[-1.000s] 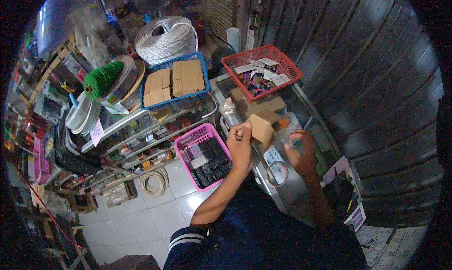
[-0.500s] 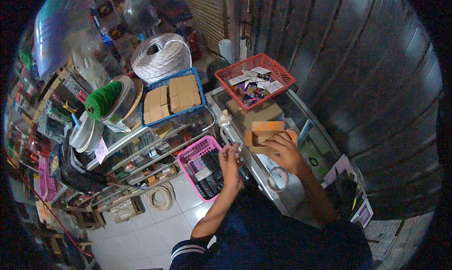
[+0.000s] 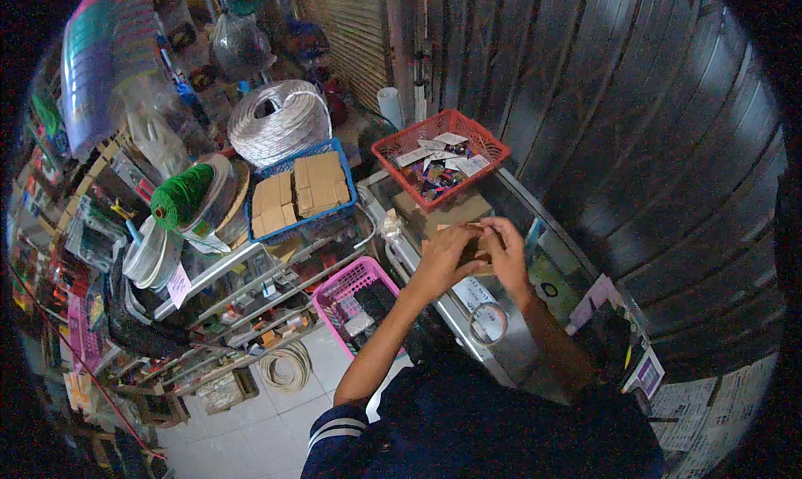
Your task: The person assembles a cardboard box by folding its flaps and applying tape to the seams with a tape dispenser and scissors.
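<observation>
Both of my hands are at a small open cardboard box [image 3: 474, 270] on the glass-topped counter [image 3: 561, 243]. My left hand [image 3: 449, 262] covers the box's left side, its fingers bent over the top. On the other side my right hand [image 3: 506, 258] has its fingers curled over the upper edge, close to the left fingertips. Most of the box and whatever is inside it are hidden behind the hands. A clear ring like a roll of tape [image 3: 473, 332] lies nearer me, over a white paper [image 3: 474, 292].
Beyond the box is a red basket [image 3: 401, 177] of small packets and cards. A blue basket [image 3: 305, 214] holds folded cardboard, beside a silver rope coil [image 3: 280, 128] and green twine [image 3: 180, 199]. Below left stands a pink basket [image 3: 322, 302]. A corrugated metal wall [image 3: 618, 120] rises at right.
My left hand has moved right, from above the pink basket to the cardboard box. My right hand has stayed at the box, its fingers shifting to the upper edge. The view has tilted slightly.
</observation>
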### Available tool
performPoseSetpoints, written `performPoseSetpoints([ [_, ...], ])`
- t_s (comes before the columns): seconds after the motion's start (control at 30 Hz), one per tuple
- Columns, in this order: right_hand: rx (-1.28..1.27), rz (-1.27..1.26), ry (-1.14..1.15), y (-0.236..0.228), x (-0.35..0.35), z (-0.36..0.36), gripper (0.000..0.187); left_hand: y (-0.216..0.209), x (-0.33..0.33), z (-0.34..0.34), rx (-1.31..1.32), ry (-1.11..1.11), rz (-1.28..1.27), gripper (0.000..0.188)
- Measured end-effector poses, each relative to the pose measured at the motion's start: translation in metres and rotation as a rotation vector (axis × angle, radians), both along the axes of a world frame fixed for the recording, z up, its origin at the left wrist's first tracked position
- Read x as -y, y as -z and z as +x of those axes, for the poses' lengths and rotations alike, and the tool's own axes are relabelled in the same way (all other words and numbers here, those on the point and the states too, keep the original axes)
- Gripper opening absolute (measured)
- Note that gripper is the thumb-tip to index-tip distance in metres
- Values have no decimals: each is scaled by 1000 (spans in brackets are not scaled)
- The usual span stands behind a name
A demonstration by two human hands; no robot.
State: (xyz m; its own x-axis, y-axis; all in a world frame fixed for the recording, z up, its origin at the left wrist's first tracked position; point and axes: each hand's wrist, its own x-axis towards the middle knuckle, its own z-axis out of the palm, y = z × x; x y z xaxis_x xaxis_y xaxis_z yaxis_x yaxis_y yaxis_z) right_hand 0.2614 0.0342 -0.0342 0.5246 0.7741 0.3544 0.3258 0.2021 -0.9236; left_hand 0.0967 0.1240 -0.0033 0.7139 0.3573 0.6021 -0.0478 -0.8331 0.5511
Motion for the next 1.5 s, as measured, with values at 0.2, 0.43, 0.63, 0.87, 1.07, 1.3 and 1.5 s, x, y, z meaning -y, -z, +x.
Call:
performPoseSetpoints([
  [0.2, 10, -32, 14, 7, 6, -18, 27, 31, -7, -4, -35, 6, -63, 89],
  [0.43, 107, -62, 142, 11, 1, -28, 30, 58, -5, -7, 51, -67, -263, 104],
  [0.63, 71, -61, 200, 14, -4, -30, 33, 65, -3, -3, 91, -143, -301, 113],
  [0.87, 170, -119, 232, 11, -3, -34, 37, 71, -4, -2, 123, -116, -431, 114],
  [1.07, 135, -168, 298, 8, -8, -38, 38, 72, -2, -1, 175, -79, -669, 111],
  [1.3, 221, -116, 254, 16, -10, -27, 29, 67, 2, -2, 117, -214, -446, 106],
  [1.5, 243, -89, 204, 25, -12, -19, 28, 66, 4, -2, 119, -238, -445, 102],
])
